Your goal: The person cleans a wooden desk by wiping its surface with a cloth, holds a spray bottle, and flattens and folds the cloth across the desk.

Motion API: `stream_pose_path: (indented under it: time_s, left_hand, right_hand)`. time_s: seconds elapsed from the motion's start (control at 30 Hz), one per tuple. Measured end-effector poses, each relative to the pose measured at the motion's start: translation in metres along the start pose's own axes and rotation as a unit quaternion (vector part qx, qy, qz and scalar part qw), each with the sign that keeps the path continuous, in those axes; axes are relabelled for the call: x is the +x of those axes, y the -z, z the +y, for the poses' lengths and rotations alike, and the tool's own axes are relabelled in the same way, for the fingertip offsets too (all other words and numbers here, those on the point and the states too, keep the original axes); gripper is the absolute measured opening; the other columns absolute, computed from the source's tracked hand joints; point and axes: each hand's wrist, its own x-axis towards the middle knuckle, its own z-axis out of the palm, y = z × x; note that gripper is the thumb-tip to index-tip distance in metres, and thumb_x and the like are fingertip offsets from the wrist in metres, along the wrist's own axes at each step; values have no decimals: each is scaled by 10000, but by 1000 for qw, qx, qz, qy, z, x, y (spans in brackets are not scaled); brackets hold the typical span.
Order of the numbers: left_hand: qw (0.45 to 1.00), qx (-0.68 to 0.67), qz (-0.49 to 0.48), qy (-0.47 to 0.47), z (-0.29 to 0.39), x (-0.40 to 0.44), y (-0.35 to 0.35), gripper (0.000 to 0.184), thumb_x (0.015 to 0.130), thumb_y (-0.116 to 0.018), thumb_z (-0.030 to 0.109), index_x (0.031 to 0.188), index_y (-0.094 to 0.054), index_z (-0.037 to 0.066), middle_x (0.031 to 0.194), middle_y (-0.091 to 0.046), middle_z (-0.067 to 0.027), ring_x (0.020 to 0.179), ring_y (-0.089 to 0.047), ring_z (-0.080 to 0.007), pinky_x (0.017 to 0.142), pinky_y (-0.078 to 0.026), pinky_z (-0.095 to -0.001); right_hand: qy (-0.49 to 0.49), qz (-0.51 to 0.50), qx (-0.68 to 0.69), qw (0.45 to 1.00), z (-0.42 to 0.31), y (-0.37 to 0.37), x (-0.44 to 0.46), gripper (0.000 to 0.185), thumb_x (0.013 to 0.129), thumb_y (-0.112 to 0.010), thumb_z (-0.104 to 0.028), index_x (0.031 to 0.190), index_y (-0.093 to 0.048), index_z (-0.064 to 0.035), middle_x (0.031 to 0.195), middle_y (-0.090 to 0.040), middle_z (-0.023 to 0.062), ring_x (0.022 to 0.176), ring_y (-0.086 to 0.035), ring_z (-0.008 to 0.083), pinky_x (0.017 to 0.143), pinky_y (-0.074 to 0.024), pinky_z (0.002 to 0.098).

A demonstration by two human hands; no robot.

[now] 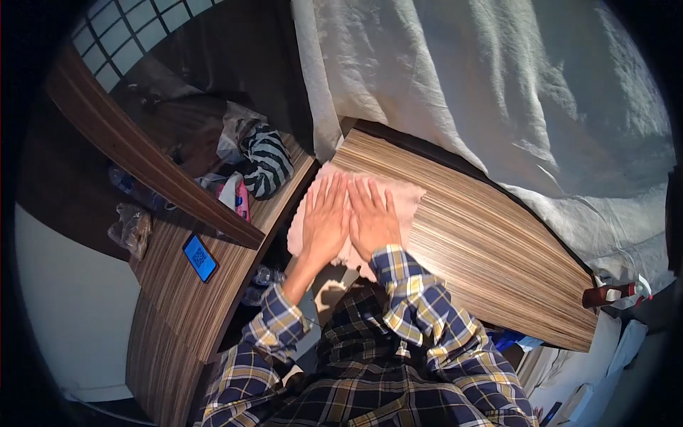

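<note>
A pink cloth [405,203] with a wavy edge lies spread over the left end of a striped wooden tabletop [491,249]. Part of it hangs over the near and left edges. My left hand [327,222] rests flat on the cloth, fingers stretched out and pointing away from me. Beside it, my right hand [373,219] lies flat too, its thumb side against the left hand. Both palms press down on the fabric, and neither hand grips anything. Whatever is under the cloth is hidden.
Left of the tabletop, a wooden shelf [167,299] holds a lit phone [200,257], a crumpled plastic bag [131,229], a pink packet [242,201] and a striped cloth [267,162]. A red-brown spray bottle [607,294] is at the right end. A pale curtain [462,71] hangs behind.
</note>
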Motion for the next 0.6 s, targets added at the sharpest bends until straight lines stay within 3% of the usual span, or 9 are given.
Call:
stream_pose_path:
  time_s: [0.27,0.6]
  left_hand:
    - [1000,-17,-26,2,17,-42,11,626,958,-370,248,1528,-243,23,1587,-231,-175,1479,-187,-335,1189,-113,-508]
    - [998,-35,-33,-44,15,23,-5,634,974,-358,283,1521,-229,-9,1584,-227,-196,1483,-171,-339,1198,-86,-503]
  right_hand:
    - [20,-1,25,1000,-16,17,-49,557,934,-461,-207,1471,-394,-77,1513,-405,114,1429,-323,287,1179,-203,484]
    - [40,-15,31,999,34,19,0,567,925,-448,-188,1475,-376,-68,1520,-392,130,1420,-342,289,1174,-219,472]
